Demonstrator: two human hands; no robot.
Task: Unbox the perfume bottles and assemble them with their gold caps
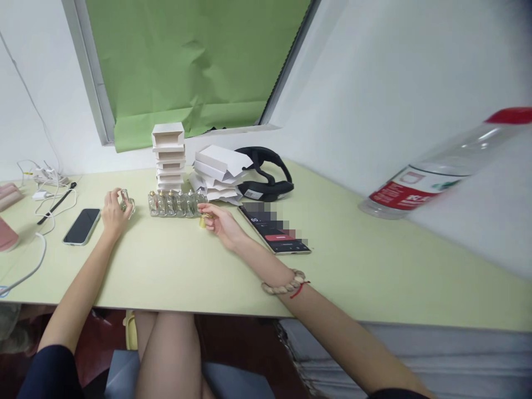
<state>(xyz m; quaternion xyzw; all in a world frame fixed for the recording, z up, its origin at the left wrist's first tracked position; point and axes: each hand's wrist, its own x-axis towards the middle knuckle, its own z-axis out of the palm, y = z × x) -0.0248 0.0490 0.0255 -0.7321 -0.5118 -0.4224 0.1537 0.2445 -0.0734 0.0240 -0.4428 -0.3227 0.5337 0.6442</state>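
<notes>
Several small clear glass bottles with gold tops (pixel 177 204) stand in a row on the pale green table (pixel 166 271). Left of the row, my left hand (pixel 114 213) is closed round a clear glass bottle (pixel 129 203) of similar look. My right hand (pixel 218 223) is at the right end of the row, its fingers pinched on a small gold cap (pixel 203 221). The fingers partly cover the cap.
Behind the row are stacked white boxes (pixel 168 138), folded white boxes (pixel 216 163) and a black headset (pixel 266 185). A tablet (pixel 276 233) lies right, a phone (pixel 82 226) and cables (pixel 44 244) left. A plastic bottle (pixel 419 185) stands far right.
</notes>
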